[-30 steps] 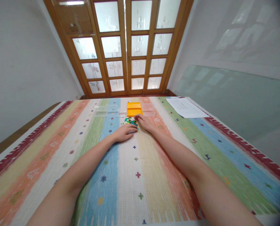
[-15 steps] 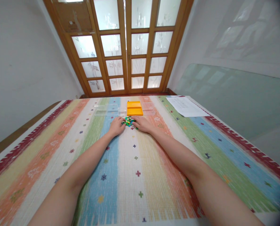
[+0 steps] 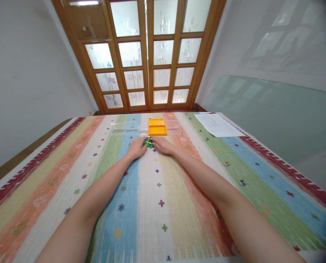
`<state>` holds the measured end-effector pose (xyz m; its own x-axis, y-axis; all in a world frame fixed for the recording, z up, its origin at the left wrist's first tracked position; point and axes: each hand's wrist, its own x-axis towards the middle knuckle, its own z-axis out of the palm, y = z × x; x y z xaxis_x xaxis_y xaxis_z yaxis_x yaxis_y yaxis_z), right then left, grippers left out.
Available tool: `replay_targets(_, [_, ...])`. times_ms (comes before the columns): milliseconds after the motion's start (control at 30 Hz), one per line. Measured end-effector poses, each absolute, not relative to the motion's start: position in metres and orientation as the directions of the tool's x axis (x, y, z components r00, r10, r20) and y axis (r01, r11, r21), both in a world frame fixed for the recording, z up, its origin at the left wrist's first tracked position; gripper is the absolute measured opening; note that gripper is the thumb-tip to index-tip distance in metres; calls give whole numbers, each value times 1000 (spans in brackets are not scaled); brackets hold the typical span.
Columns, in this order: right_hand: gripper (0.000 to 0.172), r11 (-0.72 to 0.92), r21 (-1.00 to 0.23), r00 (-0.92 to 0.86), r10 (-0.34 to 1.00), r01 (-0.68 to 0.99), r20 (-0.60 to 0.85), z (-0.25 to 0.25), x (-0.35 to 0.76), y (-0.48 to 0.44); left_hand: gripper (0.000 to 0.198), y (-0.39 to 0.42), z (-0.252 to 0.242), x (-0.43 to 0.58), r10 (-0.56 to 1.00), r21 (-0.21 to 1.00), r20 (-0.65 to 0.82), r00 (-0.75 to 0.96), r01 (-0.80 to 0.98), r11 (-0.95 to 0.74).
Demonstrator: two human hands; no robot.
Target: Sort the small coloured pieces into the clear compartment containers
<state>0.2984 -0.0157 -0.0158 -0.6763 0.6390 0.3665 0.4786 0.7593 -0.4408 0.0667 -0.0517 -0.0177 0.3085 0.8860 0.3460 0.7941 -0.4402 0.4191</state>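
A small pile of green, blue and yellow pieces (image 3: pixel 148 143) lies on the striped tablecloth, between my two hands. My left hand (image 3: pixel 137 147) rests at the pile's left side, fingers curved around its edge. From the right, my right hand (image 3: pixel 162 144) touches the pile, its fingers reaching over part of it. The fingertips of both hands are too small to make out clearly. Just beyond the hands lies a yellow tray (image 3: pixel 157 130) with two sections.
Clear plastic containers (image 3: pixel 123 128) lie left of the yellow tray, and another clear piece (image 3: pixel 174 126) is at its right. Printed white paper (image 3: pixel 218 125) lies at the far right. Wooden glazed doors (image 3: pixel 149 73) stand behind the table.
My right hand has moved slightly left, closer to my left hand. The pile between them looks narrower and more gathered.
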Motion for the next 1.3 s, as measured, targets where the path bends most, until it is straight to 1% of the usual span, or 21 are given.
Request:
replay_targets(100, [44,765,-503,-704,609,401,365,-16,299,-16,49,-47,-21,66,895,472,353,272,774,-421])
replay_targets(233, [44,743,-531,-681,635,407,366,-19,300,-16,44,-43,-23,64,916,552,351,193,747,-369])
replay_targets(367, [42,734,-509,-661,656,449,364,-22,301,-15,39,-43,-22,62,922,558,370,114,766,-318])
replay_targets(467, [40,748,-478,-681,643,461,349,-18,299,-15,37,-44,-21,61,921,555,382,80,777,-298])
replay_targets(600, [38,768,-431,-707,623,473,334,-11,294,-11,33,-44,-23,61,915,570,390,101,754,-326])
replay_targets(700, [37,770,-417,-714,622,484,322,-8,289,-8,31,-44,-23,62,909,574,400,122,740,-352])
replay_targets(767, [38,776,-413,-724,613,477,317,-7,286,-7,32,-44,-22,62,910,582,401,103,738,-341])
replay_targets(833, [39,789,-409,-743,593,459,311,-7,284,-8,33,-42,-21,60,919,608,390,51,735,-299])
replay_targets(967, [42,821,-383,-775,547,423,317,-8,278,-12,35,-33,-23,50,935,698,349,-69,684,-210])
replay_targets(1067, [43,818,-362,-759,562,448,329,-8,273,-13,35,-27,-26,43,928,749,346,-135,636,-186])
replay_targets(1167, [43,808,-348,-747,580,475,326,-6,268,-13,34,-26,-27,41,922,764,354,-157,618,-188])
replay_targets(1300, [39,852,-321,-805,507,413,308,-4,263,-17,33,-29,-24,42,928,764,342,-147,619,-183])
